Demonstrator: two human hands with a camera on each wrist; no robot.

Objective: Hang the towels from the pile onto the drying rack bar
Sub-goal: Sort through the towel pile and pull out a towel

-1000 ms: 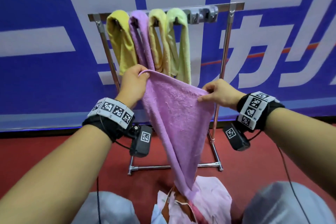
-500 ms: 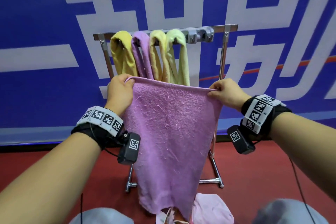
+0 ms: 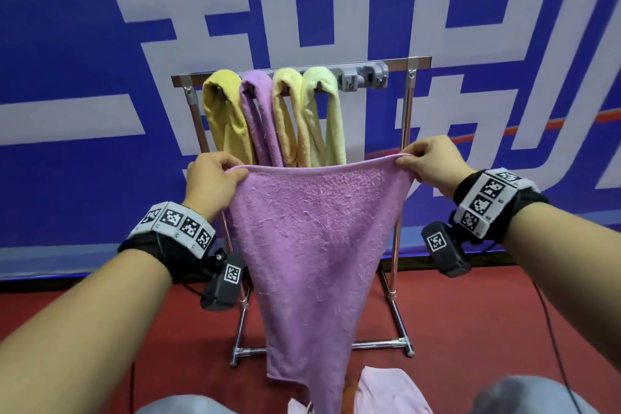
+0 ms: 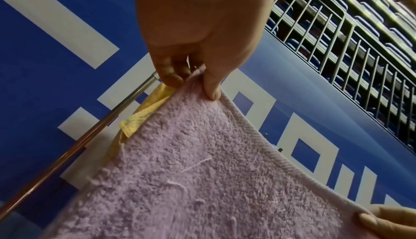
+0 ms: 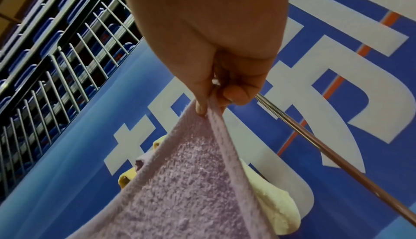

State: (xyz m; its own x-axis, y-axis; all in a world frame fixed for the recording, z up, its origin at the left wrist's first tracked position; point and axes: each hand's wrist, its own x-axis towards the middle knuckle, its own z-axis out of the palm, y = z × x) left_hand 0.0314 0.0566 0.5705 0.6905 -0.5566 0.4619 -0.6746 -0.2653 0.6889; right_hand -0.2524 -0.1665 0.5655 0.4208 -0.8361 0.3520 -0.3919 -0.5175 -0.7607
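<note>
My left hand (image 3: 210, 178) pinches one top corner of the purple towel (image 3: 316, 245) and my right hand (image 3: 428, 166) pinches the other. I hold it stretched wide in front of the drying rack (image 3: 403, 131), lower than the top bar where four towels (image 3: 274, 118) hang.

We see a purple towel (image 3: 312, 245) of rough, matt terry cloth with loose threads and a flat woven hem. On the rack (image 3: 401, 151), polished glossy metal tubes carry four more matt cloth towels (image 3: 272, 118); at its 1 o'clock sit grey plastic clips (image 3: 364, 77). The banner (image 3: 84, 44) looks smooth with a slight sheen, the floor (image 3: 470, 329) matt red.
</note>
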